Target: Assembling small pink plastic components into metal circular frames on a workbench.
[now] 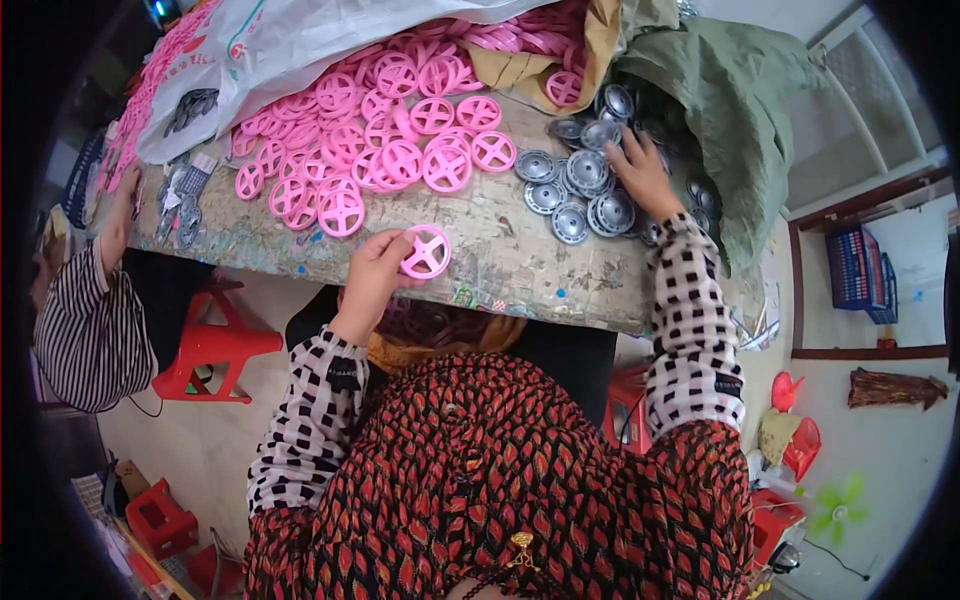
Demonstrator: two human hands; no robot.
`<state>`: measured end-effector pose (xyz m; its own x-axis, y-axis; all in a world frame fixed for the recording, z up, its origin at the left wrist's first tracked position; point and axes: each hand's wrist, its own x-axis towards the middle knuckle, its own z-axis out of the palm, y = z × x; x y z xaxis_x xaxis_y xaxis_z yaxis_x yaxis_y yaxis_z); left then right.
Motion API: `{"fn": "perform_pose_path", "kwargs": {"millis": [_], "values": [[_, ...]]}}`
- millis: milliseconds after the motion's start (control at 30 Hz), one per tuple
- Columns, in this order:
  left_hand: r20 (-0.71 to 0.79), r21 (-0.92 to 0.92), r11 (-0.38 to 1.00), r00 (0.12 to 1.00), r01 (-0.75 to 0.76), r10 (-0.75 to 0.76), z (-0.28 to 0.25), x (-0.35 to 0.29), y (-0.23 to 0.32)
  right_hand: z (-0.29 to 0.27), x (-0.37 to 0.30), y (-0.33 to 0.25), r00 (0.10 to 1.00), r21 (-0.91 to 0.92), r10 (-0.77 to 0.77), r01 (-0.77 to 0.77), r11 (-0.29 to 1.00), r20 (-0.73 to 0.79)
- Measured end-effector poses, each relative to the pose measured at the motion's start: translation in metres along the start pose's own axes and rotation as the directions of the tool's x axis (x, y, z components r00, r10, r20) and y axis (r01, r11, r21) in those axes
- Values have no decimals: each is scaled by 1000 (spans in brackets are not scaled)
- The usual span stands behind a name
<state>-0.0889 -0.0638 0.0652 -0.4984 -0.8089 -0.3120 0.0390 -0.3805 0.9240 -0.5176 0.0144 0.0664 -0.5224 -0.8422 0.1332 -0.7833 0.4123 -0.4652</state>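
Observation:
Pinched between the thumb and fingers of my left hand is a pink plastic wheel ring with four-part spokes, held near the table's front edge. My right hand reaches to the right, its fingers spread over a pile of silver-grey wheel discs. Its fingertips touch or hover just above the discs; whether one is gripped I cannot tell. Beyond my left hand, a large heap of the same pink wheel rings spreads over the worn table.
A white sack and a brown sack spill pink rings at the back. A green sack stands beside the discs. At left, another person's arm rests by the table, near a red stool.

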Motion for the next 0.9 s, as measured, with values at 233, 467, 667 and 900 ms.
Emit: {"fn": "perform_pose_path", "kwargs": {"millis": [233,467,667,900], "values": [[66,-52,998,997,45,-41,-3,1,5,18,-95,32,916,-460,-283,129,879,-283],[112,-235,968,992,84,-59,-23,-1,0,33,-139,-80,981,-345,-93,29,938,-169],[190,-352,932,981,92,-25,-34,0,-8,-2,-158,-88,992,-175,-53,34,984,-110],[187,-380,920,982,97,-26,-30,-2,-4,14,-142,-60,977,579,202,-123,806,-73]]}}
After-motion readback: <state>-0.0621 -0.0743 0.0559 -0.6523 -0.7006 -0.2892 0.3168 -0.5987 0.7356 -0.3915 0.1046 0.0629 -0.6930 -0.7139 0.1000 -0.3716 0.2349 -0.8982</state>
